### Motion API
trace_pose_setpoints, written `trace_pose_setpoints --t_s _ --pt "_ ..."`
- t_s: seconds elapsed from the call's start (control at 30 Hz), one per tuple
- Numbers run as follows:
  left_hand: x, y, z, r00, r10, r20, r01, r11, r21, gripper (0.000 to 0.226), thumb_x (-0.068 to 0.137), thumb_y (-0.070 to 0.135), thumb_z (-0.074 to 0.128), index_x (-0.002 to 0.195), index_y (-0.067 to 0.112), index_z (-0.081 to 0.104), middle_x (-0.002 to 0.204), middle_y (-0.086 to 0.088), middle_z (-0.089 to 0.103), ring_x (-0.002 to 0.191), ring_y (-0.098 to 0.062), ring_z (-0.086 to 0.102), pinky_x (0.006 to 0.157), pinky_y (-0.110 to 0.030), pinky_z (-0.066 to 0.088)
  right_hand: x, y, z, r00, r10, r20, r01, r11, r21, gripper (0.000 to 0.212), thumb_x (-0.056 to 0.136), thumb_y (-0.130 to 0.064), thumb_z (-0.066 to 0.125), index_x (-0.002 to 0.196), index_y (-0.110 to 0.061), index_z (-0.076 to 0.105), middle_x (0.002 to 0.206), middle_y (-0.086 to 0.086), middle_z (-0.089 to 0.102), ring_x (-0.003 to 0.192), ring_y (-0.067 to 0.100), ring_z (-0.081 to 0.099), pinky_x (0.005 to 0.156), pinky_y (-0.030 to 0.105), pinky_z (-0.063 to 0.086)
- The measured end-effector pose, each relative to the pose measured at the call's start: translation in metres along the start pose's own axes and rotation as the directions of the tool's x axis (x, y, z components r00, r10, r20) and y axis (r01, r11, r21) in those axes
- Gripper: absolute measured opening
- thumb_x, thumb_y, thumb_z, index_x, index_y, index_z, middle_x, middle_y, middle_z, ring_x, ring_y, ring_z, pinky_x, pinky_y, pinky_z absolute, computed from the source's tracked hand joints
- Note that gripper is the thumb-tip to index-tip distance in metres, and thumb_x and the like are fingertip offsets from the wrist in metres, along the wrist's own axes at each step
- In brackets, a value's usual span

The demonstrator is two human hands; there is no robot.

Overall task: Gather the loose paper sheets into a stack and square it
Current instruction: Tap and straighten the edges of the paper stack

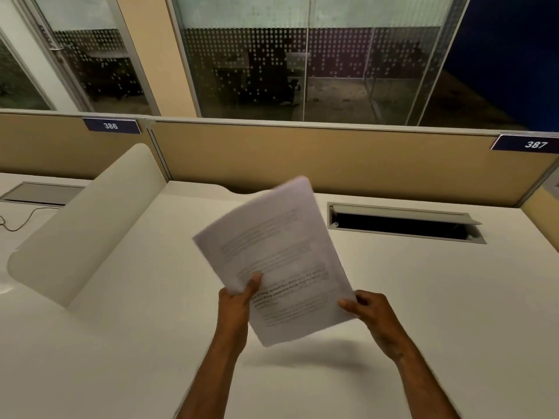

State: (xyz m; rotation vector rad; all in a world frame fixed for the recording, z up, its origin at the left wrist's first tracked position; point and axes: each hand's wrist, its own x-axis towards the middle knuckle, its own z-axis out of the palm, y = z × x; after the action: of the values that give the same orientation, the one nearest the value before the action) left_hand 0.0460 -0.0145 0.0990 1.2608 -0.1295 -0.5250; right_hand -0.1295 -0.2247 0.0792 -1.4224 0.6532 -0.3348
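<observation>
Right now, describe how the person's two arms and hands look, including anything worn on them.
Both forearms are bare: no sleeves reach into view. The left hand and the right hand wear no gloves, and no watch, bracelet or ring shows on either. The picture is slightly blurred, so small details such as nails cannot be made out.

A white tabletop (423, 313) fills the lower part of the view, its surface smooth and bare where it shows. Set into it toward the far right is a long cable hatch (405, 225) with its grey lid tipped open over a dark slot. A curved, frosted divider (87, 225) stands on the left side, splitting this tabletop from the neighbouring one, where a closed grey hatch (42, 193) and a thin dark cable (27, 219) lie. A tan partition (332, 161) closes the far edge.
</observation>
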Motion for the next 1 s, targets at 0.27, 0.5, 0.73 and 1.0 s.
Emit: trace_pose_setpoints --t_s 0.27,0.5,0.73,1.0 --pt "-0.017 -0.004 0.035 0.996 -0.049 0.074 0.075 0.911 -0.405 0.048 0.093 0.016 0.066 0.140 0.024 0.057 0.131 -0.009 0.072 0.116 -0.031 0.071 0.091 -0.050 0.061 -0.004 -0.021 0.041 0.990 -0.139 -0.041 0.142 0.874 0.465 0.053 0.079 -0.019 0.078 0.129 -0.019 0.062 0.121 0.010 0.071 0.107 0.022 0.071 0.084 0.039 0.061" --pt "0.026 0.032 -0.052 1.000 -0.008 0.027 0.011 0.993 -0.115 0.049 0.087 0.015 0.069 0.135 0.017 0.060 0.117 -0.007 0.079 0.098 -0.018 0.078 0.078 -0.029 0.064 -0.002 -0.035 -0.006 0.987 -0.134 -0.085 0.151 0.955 0.256 0.034 0.074 -0.016 0.080 0.107 -0.022 0.077 0.111 0.013 0.077 0.100 0.028 0.074 0.081 0.040 0.062" --pt "0.052 0.042 -0.037 0.972 -0.011 0.236 -0.072 0.937 0.341 0.043 0.065 0.046 0.085 0.100 0.021 0.080 0.100 -0.004 0.082 0.093 -0.026 0.076 0.073 -0.029 0.061 0.011 -0.035 -0.014 0.994 -0.093 0.050 0.093 0.996 0.015 0.033 0.076 -0.034 0.078 0.109 -0.038 0.075 0.105 0.003 0.078 0.098 0.023 0.074 0.075 0.036 0.063" --pt "0.015 -0.025 -0.050 0.997 -0.026 0.070 0.008 0.970 0.241 0.037 0.066 0.049 0.083 0.081 0.014 0.081 0.080 -0.003 0.080 0.071 -0.013 0.073 0.058 -0.025 0.058 0.011 0.004 -0.012 0.998 -0.030 0.047 0.031 0.999 -0.021 0.040 0.073 -0.040 0.083 0.111 -0.031 0.075 0.109 0.003 0.079 0.102 0.019 0.074 0.091 0.041 0.057"
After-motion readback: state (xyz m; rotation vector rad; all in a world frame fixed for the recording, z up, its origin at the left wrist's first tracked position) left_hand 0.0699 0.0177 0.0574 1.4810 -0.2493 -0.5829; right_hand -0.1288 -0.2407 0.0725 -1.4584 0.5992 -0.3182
